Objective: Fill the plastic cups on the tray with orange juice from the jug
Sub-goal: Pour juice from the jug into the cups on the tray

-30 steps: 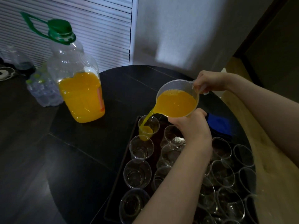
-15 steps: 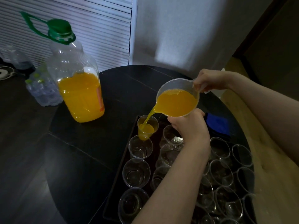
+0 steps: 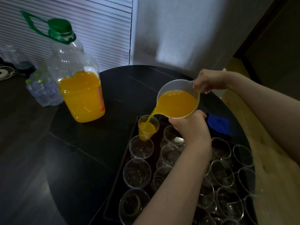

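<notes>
1. We tilt the clear plastic measuring jug of orange juice [image 3: 177, 101] with our right hand [image 3: 209, 82], its grip closed round the handle, while our left hand [image 3: 191, 129] cups the jug's underside, fingers curled against it
2. The stream lands in the clear plastic cup at the far left corner [image 3: 148, 127] of the black rectangular tray [image 3: 121, 164]; that cup looks nearly full, so a late stop would likely flood it over the rim
3. The jug is heavy with juice; a sudden extra tilt could overshoot the narrow cup
4. The neighbouring empty clear cups [image 3: 140, 147] stand touching; our left forearm hangs over them and could knock them
5. The round dark worktop [image 3: 84, 151] also carries a large clear bottle with a green cap [image 3: 78, 78], half full of juice, and a blue cloth [image 3: 219, 125]; white slatted shutters [image 3: 81, 21] and a pale wall stand behind, in a dim room
</notes>
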